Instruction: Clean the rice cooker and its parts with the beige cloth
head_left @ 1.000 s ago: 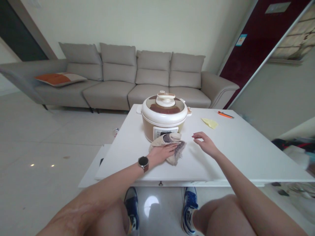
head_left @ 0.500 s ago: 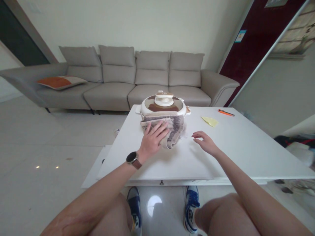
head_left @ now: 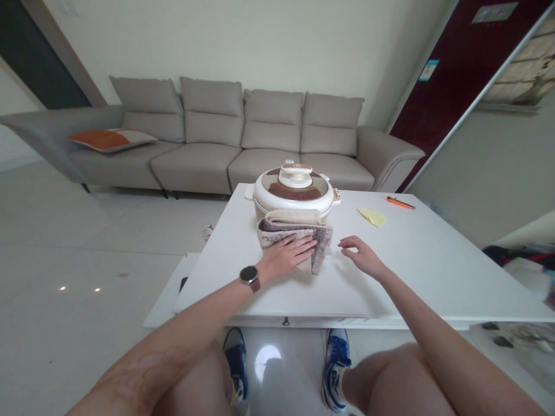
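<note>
My left hand (head_left: pixel 289 256) lies with its fingers stretched out on a folded towel (head_left: pixel 295 219), patterned in beige and grey-purple, its thumb out of sight. The towel sits bunched against the front of a white electric cooking pot (head_left: pixel 291 202) and covers part of its side. On the pot is a lid with a clear pane, a brown patch and a white knob handle (head_left: pixel 295 174). My right hand (head_left: pixel 362 257) hovers over the table to the right of the towel, fingers loosely bent and apart, with nothing in it.
The pot stands on a white table (head_left: pixel 416 260). Right of it lie a yellow paper piece (head_left: pixel 372 217) and an orange utility knife (head_left: pixel 400 203). A grey sofa (head_left: pixel 269 130) with an orange-and-white cushion (head_left: pixel 113 139) is behind. A drawer knob (head_left: pixel 285 321) sticks out at the table's front.
My left hand has moved right and down along with the towel, uncovering more of the pot's upper front. My right hand has stayed nearly where it was. The view has tilted slightly.
</note>
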Motion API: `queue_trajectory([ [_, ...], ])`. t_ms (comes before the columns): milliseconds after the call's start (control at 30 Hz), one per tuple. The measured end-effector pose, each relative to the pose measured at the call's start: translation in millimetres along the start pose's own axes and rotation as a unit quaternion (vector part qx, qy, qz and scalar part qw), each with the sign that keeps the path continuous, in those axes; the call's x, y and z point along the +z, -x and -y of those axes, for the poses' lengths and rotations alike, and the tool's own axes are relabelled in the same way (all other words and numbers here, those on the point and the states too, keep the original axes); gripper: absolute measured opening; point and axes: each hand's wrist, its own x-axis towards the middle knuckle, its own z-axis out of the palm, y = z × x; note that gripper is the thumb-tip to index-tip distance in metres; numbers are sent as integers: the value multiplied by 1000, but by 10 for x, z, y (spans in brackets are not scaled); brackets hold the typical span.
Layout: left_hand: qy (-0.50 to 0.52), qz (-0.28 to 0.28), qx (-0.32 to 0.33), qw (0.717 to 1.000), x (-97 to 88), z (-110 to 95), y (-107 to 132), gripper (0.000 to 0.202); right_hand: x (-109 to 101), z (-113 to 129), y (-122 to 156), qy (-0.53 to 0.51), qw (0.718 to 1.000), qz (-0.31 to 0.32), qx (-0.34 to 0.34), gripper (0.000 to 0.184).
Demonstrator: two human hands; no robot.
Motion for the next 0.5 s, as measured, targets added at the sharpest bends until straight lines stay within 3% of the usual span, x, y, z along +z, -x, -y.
queue_trajectory([
  [100,27,25,38,999,180,-60,86,46,-2,9,14,2,1000,3,2,15],
  [267,46,65,42,996,370,-66,238,54,-26,29,30,-4,1000,8,8,16],
  [367,38,40,32,998,329,3,283,52,-37,23,27,-5,1000,3,3,16],
  [500,38,-18,11,999,70,96,249,45,-40,20,9,0,1000,7,8,16],
])
